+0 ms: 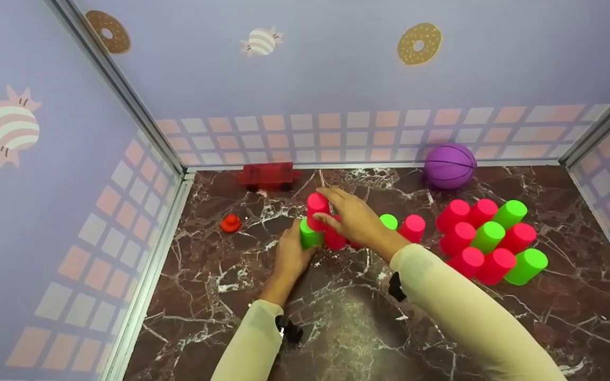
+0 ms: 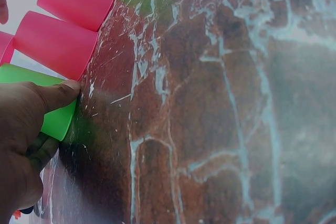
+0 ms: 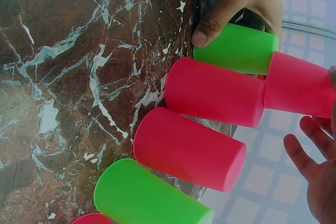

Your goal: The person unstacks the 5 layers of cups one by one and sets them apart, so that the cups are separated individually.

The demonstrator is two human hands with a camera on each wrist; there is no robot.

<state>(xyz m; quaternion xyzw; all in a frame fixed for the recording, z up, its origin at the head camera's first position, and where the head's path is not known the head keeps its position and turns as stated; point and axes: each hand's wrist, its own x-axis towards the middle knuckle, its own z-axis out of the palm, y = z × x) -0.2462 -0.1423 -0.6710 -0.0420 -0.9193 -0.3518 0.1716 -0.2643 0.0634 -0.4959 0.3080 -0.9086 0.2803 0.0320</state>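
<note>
In the head view, a row of upside-down cups stands on the marbled surface, and my left hand [image 1: 292, 251] grips the green cup [image 1: 310, 235] at its left end, thumb and fingers on opposite sides. Beside that one are two pink cups [image 3: 215, 92], then a green cup [image 3: 149, 192] and another pink cup [image 1: 412, 227]. My right hand [image 1: 355, 217] holds an upside-down pink cup [image 1: 317, 206] between thumb and fingers. Its rim meets the tops of the left-end green cup and the neighbouring pink cup. The right hand partly hides the row in the head view.
To the right stands a cluster of several pink and green cups [image 1: 487, 235]. A purple ball [image 1: 450, 166] lies by the back wall. At the back left is a red toy [image 1: 268, 175], with a small orange-red toy [image 1: 230, 223] nearer. Patterned walls [image 1: 358, 79] enclose the surface.
</note>
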